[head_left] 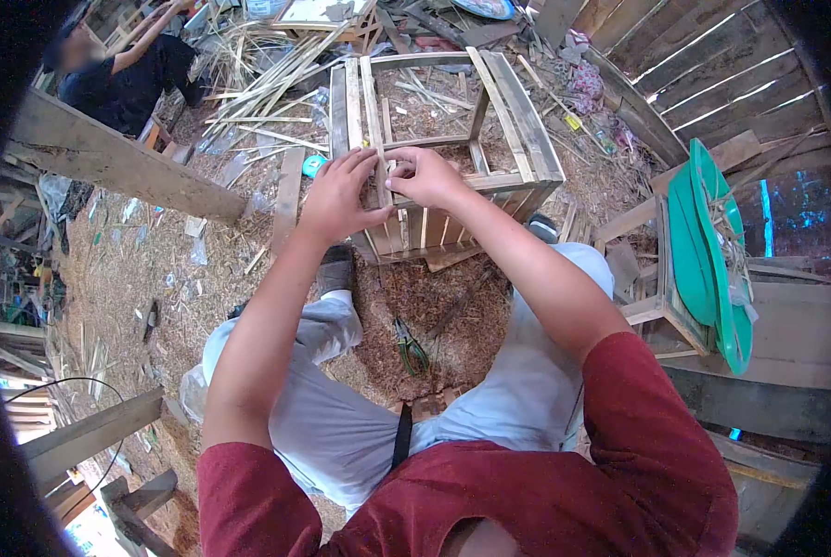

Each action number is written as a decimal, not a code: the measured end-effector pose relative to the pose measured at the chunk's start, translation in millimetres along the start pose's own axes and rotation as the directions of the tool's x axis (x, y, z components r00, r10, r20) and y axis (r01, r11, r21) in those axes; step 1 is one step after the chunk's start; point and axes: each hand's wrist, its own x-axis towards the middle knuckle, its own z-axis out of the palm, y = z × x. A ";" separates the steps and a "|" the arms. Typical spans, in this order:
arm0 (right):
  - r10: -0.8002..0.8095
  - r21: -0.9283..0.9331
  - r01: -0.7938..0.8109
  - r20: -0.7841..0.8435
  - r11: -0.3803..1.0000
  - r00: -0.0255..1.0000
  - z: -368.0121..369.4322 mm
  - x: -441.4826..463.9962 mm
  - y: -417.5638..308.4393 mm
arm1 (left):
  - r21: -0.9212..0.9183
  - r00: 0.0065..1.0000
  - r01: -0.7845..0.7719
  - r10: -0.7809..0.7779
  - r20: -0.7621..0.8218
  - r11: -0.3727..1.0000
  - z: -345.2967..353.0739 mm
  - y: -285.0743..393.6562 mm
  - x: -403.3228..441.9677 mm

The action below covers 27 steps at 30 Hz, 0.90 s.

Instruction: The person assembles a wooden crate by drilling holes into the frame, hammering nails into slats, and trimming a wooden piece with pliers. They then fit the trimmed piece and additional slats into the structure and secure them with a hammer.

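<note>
A wooden slatted frame (508, 107) stands on the ground in front of my knees. My left hand (343, 195) lies on its near left corner, fingers spread over the slats. Close beside it, my right hand (422, 178) rests at the same corner with thumb and fingers drawn together; whatever is between them is too small to make out. A teal tape measure (313, 166) is just left of my left hand. Green-handled pliers (411, 349) lie on the sawdust between my legs.
Another person (123, 84) is at the upper left, beyond a thick wooden beam (128, 153). Thin wood strips (271, 79) are heaped behind the frame's left side. Green plastic chairs (698, 251) lean at the right, near a plank wall (740, 65).
</note>
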 end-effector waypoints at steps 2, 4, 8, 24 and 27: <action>0.032 -0.063 -0.034 -0.024 0.997 0.999 -7.3 -13.7 -19.6 | -0.002 1.000 -0.004 0.004 -0.001 1.000 -0.4 0.3 0.2; 0.029 -0.058 -0.030 -0.017 0.998 0.999 -6.6 -12.4 -17.9 | -0.005 1.000 -0.006 0.006 -0.001 1.000 -1.0 1.1 0.5; -0.013 0.124 0.009 0.033 0.992 0.999 -7.9 -11.7 -14.9 | -0.029 1.000 -0.001 0.001 -0.007 1.000 0.3 0.8 1.2; -0.083 0.097 0.081 0.018 0.992 0.996 -2.3 -1.2 -4.5 | -0.020 1.000 -0.020 0.020 -0.021 1.000 2.9 -1.6 -0.5; -0.077 0.082 0.075 0.018 0.994 0.997 -4.8 -4.3 -11.1 | -0.021 1.000 -0.021 0.020 -0.019 1.000 3.1 -3.0 -1.5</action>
